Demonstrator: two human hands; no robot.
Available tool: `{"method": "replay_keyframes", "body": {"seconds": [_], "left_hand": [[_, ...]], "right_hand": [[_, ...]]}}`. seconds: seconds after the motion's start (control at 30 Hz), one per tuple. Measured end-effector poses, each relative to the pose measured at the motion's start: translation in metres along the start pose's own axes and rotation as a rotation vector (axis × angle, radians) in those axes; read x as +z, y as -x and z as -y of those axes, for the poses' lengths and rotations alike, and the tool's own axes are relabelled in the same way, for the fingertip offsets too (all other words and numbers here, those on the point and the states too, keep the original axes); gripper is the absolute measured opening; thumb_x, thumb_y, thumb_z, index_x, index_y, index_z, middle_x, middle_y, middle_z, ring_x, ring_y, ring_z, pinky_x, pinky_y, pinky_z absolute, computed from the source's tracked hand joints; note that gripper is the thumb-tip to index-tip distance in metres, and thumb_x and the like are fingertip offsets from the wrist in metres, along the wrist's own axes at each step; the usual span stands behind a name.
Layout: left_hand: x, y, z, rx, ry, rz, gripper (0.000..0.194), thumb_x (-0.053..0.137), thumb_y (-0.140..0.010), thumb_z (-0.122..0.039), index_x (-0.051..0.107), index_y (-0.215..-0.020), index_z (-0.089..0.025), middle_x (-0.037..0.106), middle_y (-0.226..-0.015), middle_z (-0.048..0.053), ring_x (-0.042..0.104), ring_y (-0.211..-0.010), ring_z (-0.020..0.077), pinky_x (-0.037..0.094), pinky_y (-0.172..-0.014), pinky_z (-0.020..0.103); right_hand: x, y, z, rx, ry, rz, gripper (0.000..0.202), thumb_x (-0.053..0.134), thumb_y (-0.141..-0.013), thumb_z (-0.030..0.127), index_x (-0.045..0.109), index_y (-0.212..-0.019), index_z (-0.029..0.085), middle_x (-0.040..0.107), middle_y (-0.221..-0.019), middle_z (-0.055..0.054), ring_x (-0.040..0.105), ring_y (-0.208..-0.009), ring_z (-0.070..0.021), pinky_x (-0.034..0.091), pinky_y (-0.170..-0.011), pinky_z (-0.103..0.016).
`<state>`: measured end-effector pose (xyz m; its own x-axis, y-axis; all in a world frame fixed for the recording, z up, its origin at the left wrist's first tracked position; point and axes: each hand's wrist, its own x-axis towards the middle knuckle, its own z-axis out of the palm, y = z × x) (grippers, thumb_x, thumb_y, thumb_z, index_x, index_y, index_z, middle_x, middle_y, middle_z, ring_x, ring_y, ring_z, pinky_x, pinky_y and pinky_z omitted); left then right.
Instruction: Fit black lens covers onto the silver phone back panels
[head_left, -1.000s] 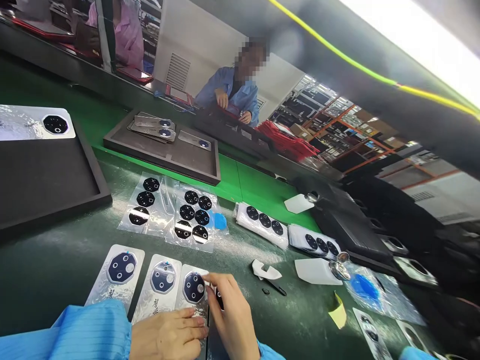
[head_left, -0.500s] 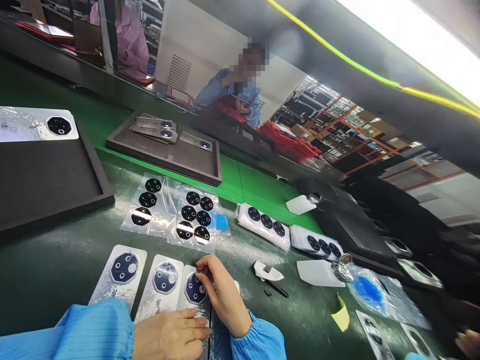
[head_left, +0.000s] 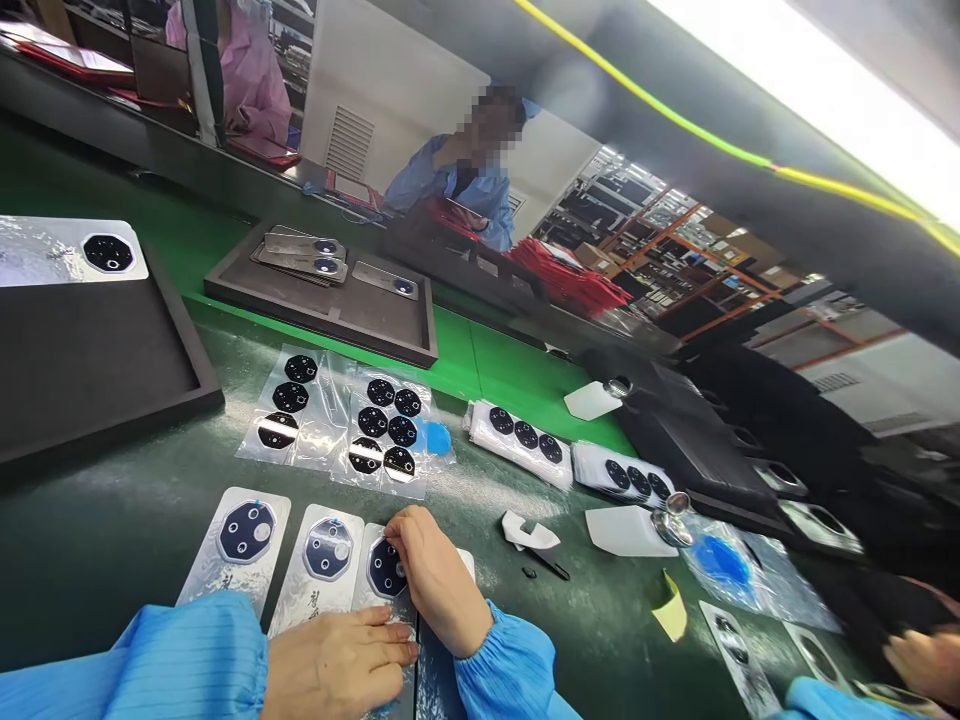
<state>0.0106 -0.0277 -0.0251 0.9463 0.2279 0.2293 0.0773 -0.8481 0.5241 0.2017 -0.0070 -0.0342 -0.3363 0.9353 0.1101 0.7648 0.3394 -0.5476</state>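
My left hand (head_left: pixel 341 655) lies with fingers stretched out across the lower part of a silvery phone back panel (head_left: pixel 373 605). The fingers of my right hand (head_left: pixel 431 570) are pinched together at the upper right edge of that panel's dark octagonal camera cover (head_left: pixel 385 568). What they pinch, if anything, is hidden. To the left lie two similar panels, one in the middle (head_left: pixel 311 595) and one farther left (head_left: pixel 225 580), each with a dark octagonal cover and a small blue tab at its top. Another panel (head_left: pixel 466 562) is partly covered by my right hand.
Clear sheets of black octagonal covers (head_left: pixel 330 400) lie behind the panels. Foam trays stand at left (head_left: pixel 206 385) and back (head_left: pixel 322 325). To the right are cover stacks (head_left: pixel 517 450), white dispenser bottles (head_left: pixel 630 530), black tweezers (head_left: pixel 551 565) and a co-worker's hand (head_left: pixel 922 660).
My right fingertips have shifted slightly up and left along the camera cover's edge. The left hand has stayed nearly still. The co-worker's hand and blue sleeve reach farther into view at the right.
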Motion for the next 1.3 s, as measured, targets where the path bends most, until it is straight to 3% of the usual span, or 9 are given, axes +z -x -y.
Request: {"method": "replay_keyframes", "body": {"seconds": [0.23,0.43,0.6,0.77,1.07,1.3], "left_hand": [[0.004,-0.001,0.002,-0.002,-0.004,-0.07,0.018,0.053,-0.093,-0.013,0.063,-0.107,-0.008,0.066,-0.128,0.013,0.057,-0.126,0.0195,0.029,-0.12,0.03],[0.007,-0.002,0.0,-0.038,0.021,-0.075,0.013,0.052,-0.093,-0.011,0.064,-0.098,-0.011,0.073,-0.109,0.009,0.063,-0.114,0.0176,0.034,-0.116,0.029],[0.012,0.004,0.003,-0.012,0.012,-0.094,0.024,0.048,-0.094,-0.011,0.061,-0.115,-0.008,0.063,-0.133,0.011,0.055,-0.129,0.0201,0.03,-0.119,0.033],[0.013,0.005,0.005,-0.001,0.015,-0.049,0.025,0.049,-0.093,-0.012,0.06,-0.116,-0.008,0.061,-0.135,0.011,0.053,-0.131,0.0213,0.032,-0.118,0.036],[0.014,0.005,0.004,-0.01,0.014,-0.061,0.026,0.049,-0.09,-0.007,0.06,-0.114,-0.007,0.062,-0.135,0.012,0.053,-0.131,0.0226,0.034,-0.118,0.037],[-0.001,0.001,0.001,-0.011,0.02,0.023,0.028,0.05,-0.091,-0.01,0.06,-0.117,-0.006,0.06,-0.136,0.014,0.054,-0.131,0.0248,0.037,-0.116,0.039]], "right_hand": [[0.001,0.03,0.008,-0.044,0.018,-0.009,0.021,0.032,-0.096,0.007,0.044,-0.094,0.024,0.051,-0.086,-0.002,0.05,-0.075,-0.018,0.046,-0.067,-0.031],[-0.013,0.063,0.019,-0.03,-0.157,0.048,0.019,0.036,-0.098,0.01,0.048,-0.095,0.024,0.055,-0.087,-0.002,0.055,-0.075,-0.0155,0.047,-0.066,-0.026],[-0.024,0.034,0.01,0.097,-0.209,-0.043,0.022,0.047,-0.093,0.011,0.052,-0.111,0.022,0.057,-0.097,-0.004,0.056,-0.084,-0.0181,0.048,-0.073,-0.03],[-0.022,0.002,0.005,0.094,-0.236,0.031,0.034,0.053,-0.082,0.004,0.052,-0.111,0.022,0.06,-0.099,-0.003,0.058,-0.086,-0.0177,0.049,-0.075,-0.029],[-0.029,-0.008,0.007,0.062,-0.128,0.146,0.029,0.057,-0.079,0.002,0.053,-0.1,0.022,0.061,-0.092,-0.001,0.058,-0.083,-0.0173,0.049,-0.075,-0.03],[-0.036,-0.015,0.01,0.037,-0.018,0.205,0.026,0.061,-0.078,0.001,0.053,-0.091,0.022,0.059,-0.082,0.001,0.055,-0.075,-0.017,0.044,-0.067,-0.028]]}}
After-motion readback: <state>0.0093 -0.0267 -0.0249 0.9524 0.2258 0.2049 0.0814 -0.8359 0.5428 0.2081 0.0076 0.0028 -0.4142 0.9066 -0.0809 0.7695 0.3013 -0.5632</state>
